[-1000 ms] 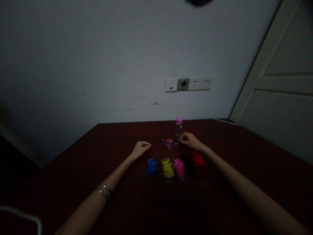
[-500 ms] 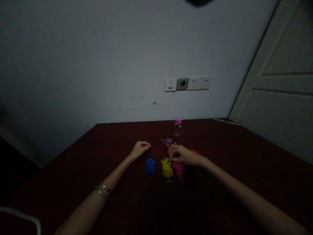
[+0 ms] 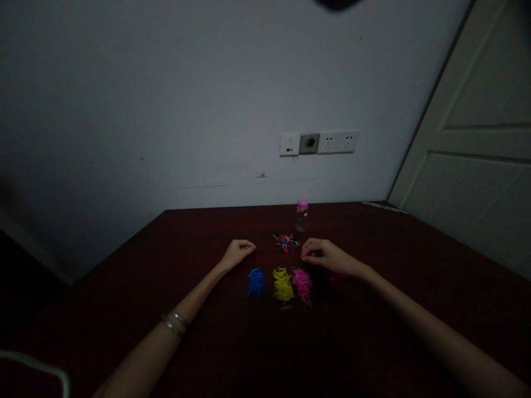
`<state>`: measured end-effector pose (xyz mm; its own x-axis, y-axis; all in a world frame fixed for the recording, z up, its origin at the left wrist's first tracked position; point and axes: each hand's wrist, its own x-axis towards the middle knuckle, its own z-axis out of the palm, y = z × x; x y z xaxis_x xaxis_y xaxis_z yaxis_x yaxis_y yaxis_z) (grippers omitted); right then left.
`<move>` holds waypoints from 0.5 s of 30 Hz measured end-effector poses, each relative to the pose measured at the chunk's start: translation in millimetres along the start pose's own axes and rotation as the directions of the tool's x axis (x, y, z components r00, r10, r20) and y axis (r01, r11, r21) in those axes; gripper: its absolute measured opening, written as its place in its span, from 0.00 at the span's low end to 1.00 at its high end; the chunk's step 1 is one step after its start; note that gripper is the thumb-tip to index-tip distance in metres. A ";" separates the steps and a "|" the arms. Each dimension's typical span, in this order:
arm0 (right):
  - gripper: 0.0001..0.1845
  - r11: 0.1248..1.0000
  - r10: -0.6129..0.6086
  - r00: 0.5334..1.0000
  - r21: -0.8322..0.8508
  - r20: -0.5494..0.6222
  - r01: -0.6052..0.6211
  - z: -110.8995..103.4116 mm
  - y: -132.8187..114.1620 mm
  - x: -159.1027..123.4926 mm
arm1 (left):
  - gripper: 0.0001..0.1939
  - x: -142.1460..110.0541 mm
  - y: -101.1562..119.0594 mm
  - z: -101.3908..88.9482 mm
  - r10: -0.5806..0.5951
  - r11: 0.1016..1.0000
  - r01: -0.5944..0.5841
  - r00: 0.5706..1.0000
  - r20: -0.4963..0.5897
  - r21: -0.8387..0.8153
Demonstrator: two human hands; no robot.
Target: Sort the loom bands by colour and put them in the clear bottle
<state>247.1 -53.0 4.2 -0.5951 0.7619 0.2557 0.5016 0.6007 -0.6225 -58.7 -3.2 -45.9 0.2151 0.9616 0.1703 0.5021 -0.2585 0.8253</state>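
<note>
My left hand [image 3: 239, 252] rests on the table left of the mixed pile, thumb and fingertips pressed together; anything between them is too small to make out. My right hand [image 3: 326, 255] is just right of that pile, its thumb and fingers pinched on something I cannot make out. Between the hands lies a small heap of mixed-colour rubber bands [image 3: 286, 243]. Nearer me are sorted heaps: blue rubber bands [image 3: 255, 283], yellow rubber bands [image 3: 283, 285] and pink rubber bands [image 3: 302, 285]. A faint red patch [image 3: 338, 276] shows beneath my right wrist, mostly hidden.
A clear bottle with a pink lid and straw [image 3: 302, 215] stands behind the mixed heap. The dark red table [image 3: 199, 226] meets a wall with sockets [image 3: 319, 142]. A white door [image 3: 477, 149] is on the right. A pale cable [image 3: 37, 362] curves at lower left.
My right hand has moved right, away from above the yellow and pink heaps, uncovering them and the mixed heap. My left hand has stayed in place.
</note>
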 end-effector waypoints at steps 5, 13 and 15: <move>0.12 0.993 0.116 0.984 0.017 -0.136 -0.115 -25.5 32.7 -24.3 | 0.13 2.0 5.7 -1.1 -0.056 0.998 0.056 0.998 -0.011 0.003; 0.14 0.968 0.252 0.939 0.083 -0.236 -0.239 -37.8 58.1 -40.0 | 0.15 16.7 19.2 5.2 -0.001 0.991 -0.007 0.998 0.057 0.137; 0.14 0.968 0.251 0.939 0.078 -0.234 -0.239 -37.1 55.7 -40.5 | 0.13 22.0 23.2 10.0 0.083 0.960 -0.106 0.992 0.096 0.260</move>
<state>322.4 -41.4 -13.3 -0.2860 0.9230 0.2575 0.5788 0.3806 -0.7212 -33.9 11.0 -28.4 0.3355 0.9235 0.1863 0.6768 -0.3738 0.6343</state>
